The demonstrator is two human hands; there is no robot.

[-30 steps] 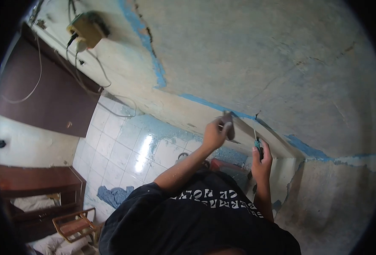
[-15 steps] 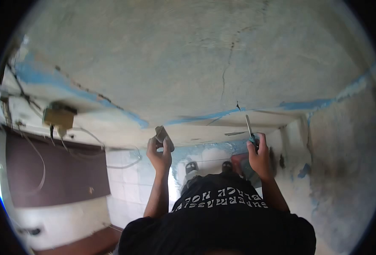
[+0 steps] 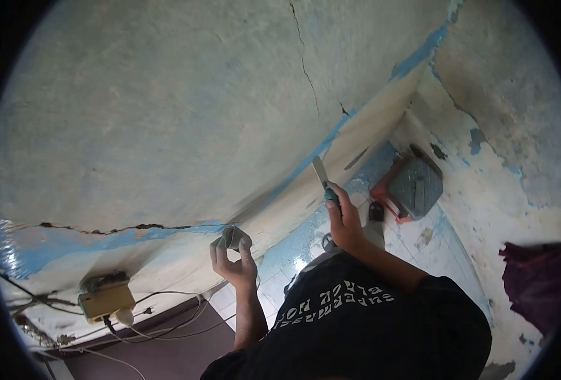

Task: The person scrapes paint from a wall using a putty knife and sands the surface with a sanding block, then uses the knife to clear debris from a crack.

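My left hand (image 3: 235,263) pinches a folded grey sheet (image 3: 231,237) that looks like sandpaper. The sheet's upper edge overlaps the right end of a dark crack (image 3: 146,227) in the plaster wall (image 3: 166,114). Closed around a dark green handle, my right hand (image 3: 344,218) holds a putty knife (image 3: 319,171). Its narrow metal blade points up towards a strip of blue paint (image 3: 306,159) along the wall.
A yellowish socket box (image 3: 107,303) with plugs and cables hangs at lower left, above a brown panel (image 3: 166,345). A grey-topped stool with red legs (image 3: 413,187) stands on the tiled floor near my feet. Purple cloth (image 3: 537,285) hangs at right.
My view has turned, so the blue strip now slants up to the right and the stool shows fully. My left hand appears nearer the long crack; both hands keep their hold.
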